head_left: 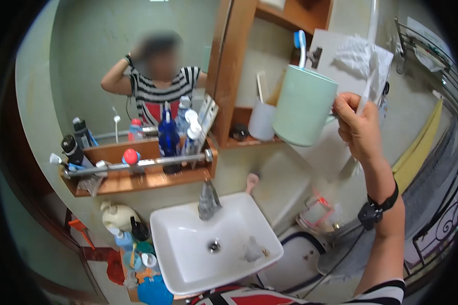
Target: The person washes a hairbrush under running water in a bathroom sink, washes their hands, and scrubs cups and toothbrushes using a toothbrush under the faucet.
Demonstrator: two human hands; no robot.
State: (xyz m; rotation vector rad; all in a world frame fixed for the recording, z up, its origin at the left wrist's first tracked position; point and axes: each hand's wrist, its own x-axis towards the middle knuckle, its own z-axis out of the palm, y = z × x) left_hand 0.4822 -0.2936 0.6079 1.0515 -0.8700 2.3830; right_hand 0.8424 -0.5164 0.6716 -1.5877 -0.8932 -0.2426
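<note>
My right hand is closed around the handle of a light green cup, held up in front of the wall cabinet. Inside the cup stands a blue-and-white toothbrush, its head above the rim. A second, white toothbrush rises upright from the same hand, pinched by thumb and fingers. My left hand is outside the direct view. In the mirror, a reflected raised arm reaches the head, its fingers blurred.
Below is a white sink with a faucet. A wooden shelf with a metal rail holds several bottles. Beside my cup, the wooden cabinet holds a grey cup. Bottles crowd the sink's left; a yellow towel hangs right.
</note>
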